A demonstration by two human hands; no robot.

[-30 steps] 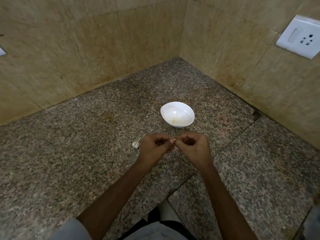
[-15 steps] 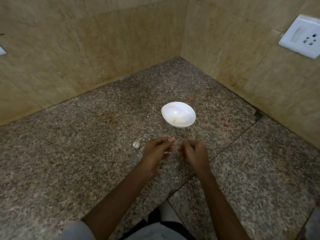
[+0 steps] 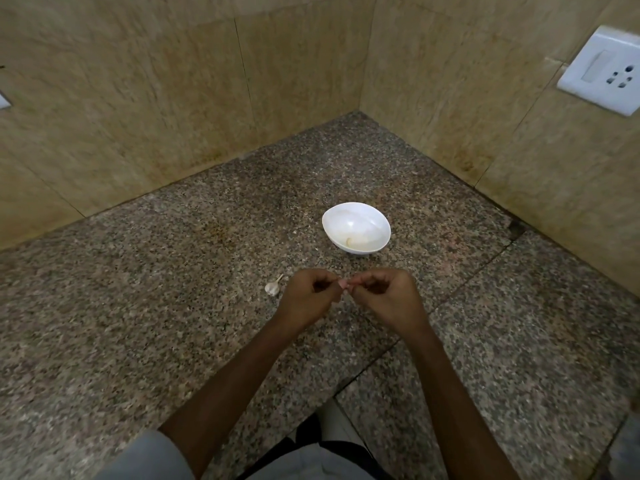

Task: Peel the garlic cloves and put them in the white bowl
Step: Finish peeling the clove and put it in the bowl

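The left hand [image 3: 307, 299] and right hand [image 3: 388, 298] meet fingertip to fingertip over the granite counter [image 3: 166, 313], both pinching a mostly hidden garlic clove [image 3: 344, 285], probably to strip its skin close to the white bowl [image 3: 377, 220] at twelve o'clock, with the garlic bulb [image 3: 272, 288] at nine o'clock.

Left hand [image 3: 307, 301], right hand [image 3: 389, 299] — both pinching one garlic clove [image 3: 345, 285], white bowl [image 3: 346, 220] beyond
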